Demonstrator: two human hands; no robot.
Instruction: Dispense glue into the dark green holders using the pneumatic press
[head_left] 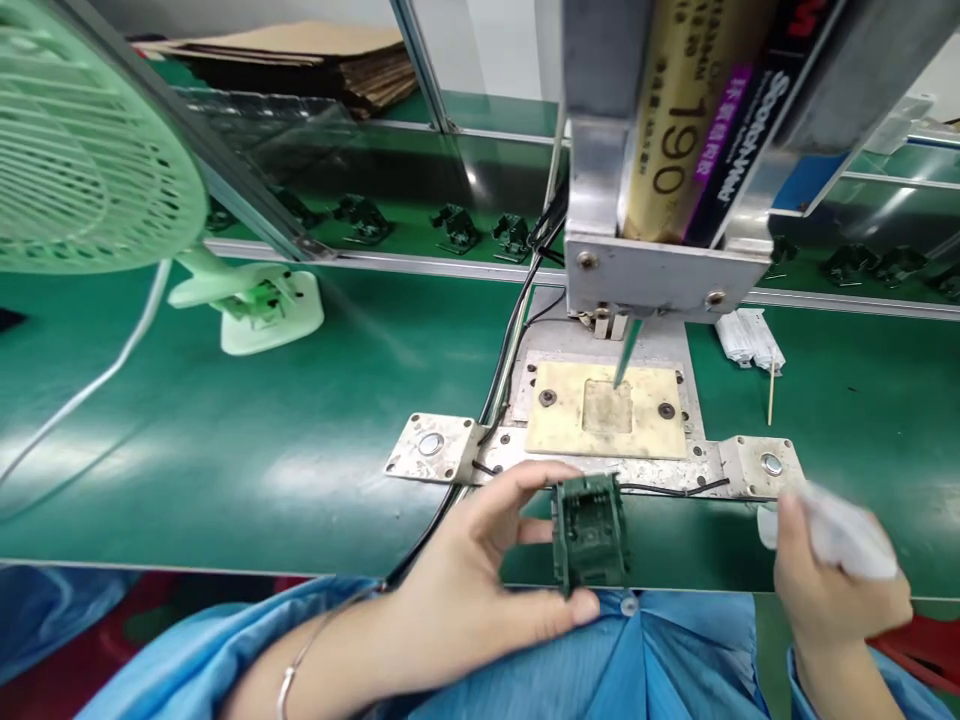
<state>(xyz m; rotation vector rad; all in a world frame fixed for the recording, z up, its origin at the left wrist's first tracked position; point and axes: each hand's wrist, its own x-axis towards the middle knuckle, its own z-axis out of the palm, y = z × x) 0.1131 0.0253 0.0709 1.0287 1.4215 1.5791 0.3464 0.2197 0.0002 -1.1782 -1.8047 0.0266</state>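
My left hand [487,570] is closed on a dark green plastic housing [591,530], thumb at its lower edge and fingers along its top and left side. The housing is tilted with its hollow side up, at the table's front edge. Off to the right, my right hand [832,605] grips a crumpled white wipe or cloth [851,535], blurred by motion. Beyond the housing lies a cream fixture plate [547,430] with a square recess. A green nozzle [628,350] points down at it from the dispenser holding an adhesive cartridge [675,140].
Silver push buttons sit on a left block [409,455] and a right block [754,478]. White packets [750,338] and a thin wooden stick [771,395] lie at right. A green fan [259,310] stands at left. Behind a metal rail, several dark green parts [454,230] line a belt.
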